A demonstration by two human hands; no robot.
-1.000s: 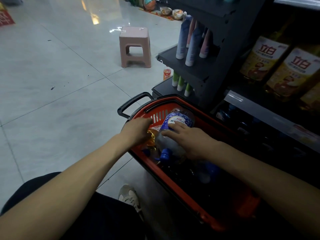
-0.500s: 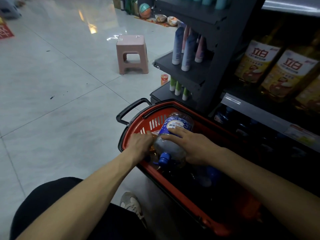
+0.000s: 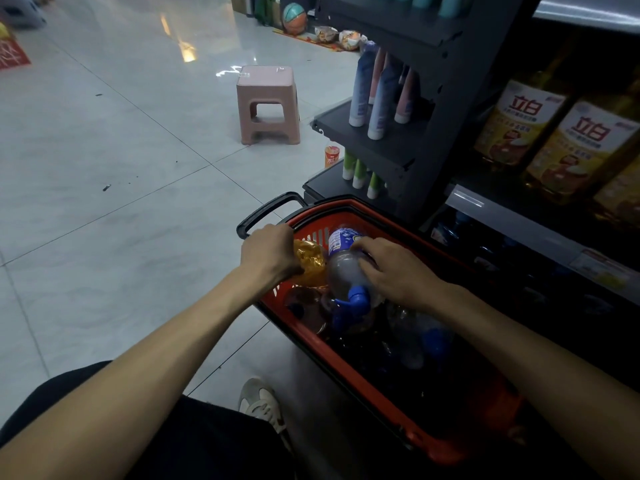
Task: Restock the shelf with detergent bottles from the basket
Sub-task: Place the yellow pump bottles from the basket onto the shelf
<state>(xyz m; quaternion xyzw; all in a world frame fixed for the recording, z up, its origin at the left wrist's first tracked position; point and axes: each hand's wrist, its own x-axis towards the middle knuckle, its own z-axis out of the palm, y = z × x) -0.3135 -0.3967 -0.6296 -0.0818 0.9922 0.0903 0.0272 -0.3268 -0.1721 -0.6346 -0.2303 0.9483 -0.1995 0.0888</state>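
Clear bottle [image 3: 341, 276] under right hand [image 3: 398, 275] (basket [image 3: 346, 372])

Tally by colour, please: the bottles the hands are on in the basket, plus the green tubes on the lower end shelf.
amber bottle, held by left hand: 1
clear blue-capped bottle, held by right hand: 1
green tubes: 3
Total: 5

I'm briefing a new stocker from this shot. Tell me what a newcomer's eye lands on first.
The red basket at lower centre, both hands inside: the right hand grips a clear blue-capped bottle, the left hand holds a golden bottle beside it. Then the yellow-labelled bottles on the dark shelf at right and the pink stool on the tiles behind.
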